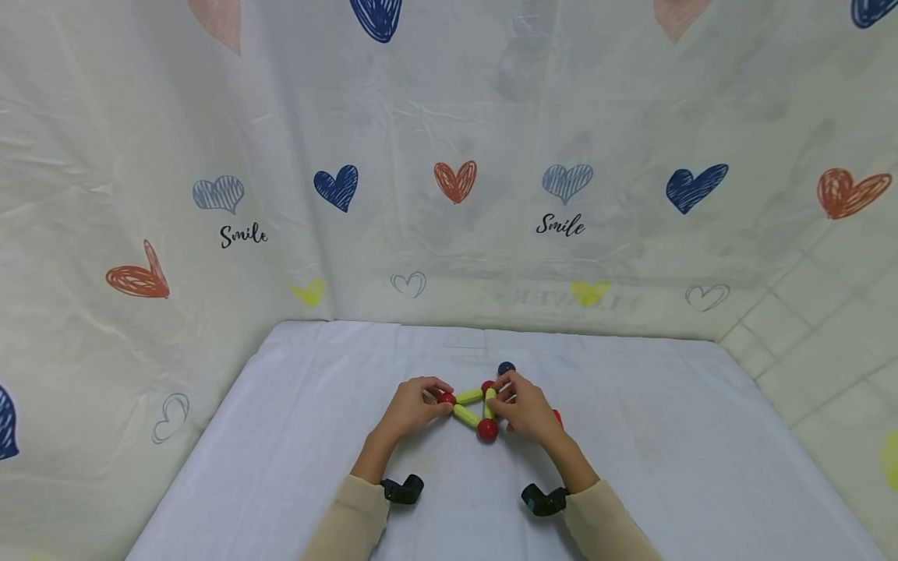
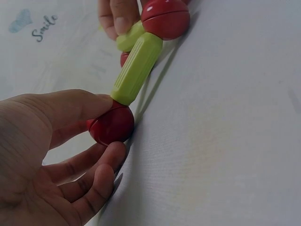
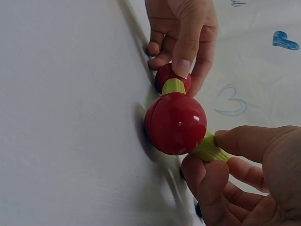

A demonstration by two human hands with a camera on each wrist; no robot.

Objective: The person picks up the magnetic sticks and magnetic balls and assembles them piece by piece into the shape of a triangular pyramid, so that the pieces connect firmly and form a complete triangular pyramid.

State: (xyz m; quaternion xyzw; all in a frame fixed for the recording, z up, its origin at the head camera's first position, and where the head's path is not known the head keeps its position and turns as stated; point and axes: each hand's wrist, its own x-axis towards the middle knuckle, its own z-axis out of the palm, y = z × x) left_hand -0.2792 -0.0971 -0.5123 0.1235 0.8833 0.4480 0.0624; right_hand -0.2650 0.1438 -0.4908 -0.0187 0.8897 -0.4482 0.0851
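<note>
While the left hand [image 1: 412, 406] pinches the triangle's left red ball [image 2: 112, 126], the right hand [image 1: 528, 408] grips its right yellow-green rod [image 3: 210, 149]; ball-and-rod triangle [image 1: 466, 417] is between both hands, over white cloth [image 1: 463, 506].

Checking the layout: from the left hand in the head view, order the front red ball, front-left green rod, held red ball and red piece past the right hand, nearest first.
1. Held red ball, in the left hand
2. Front-left green rod, just right
3. Front red ball, rod's right end
4. Red piece, past the right hand
</note>
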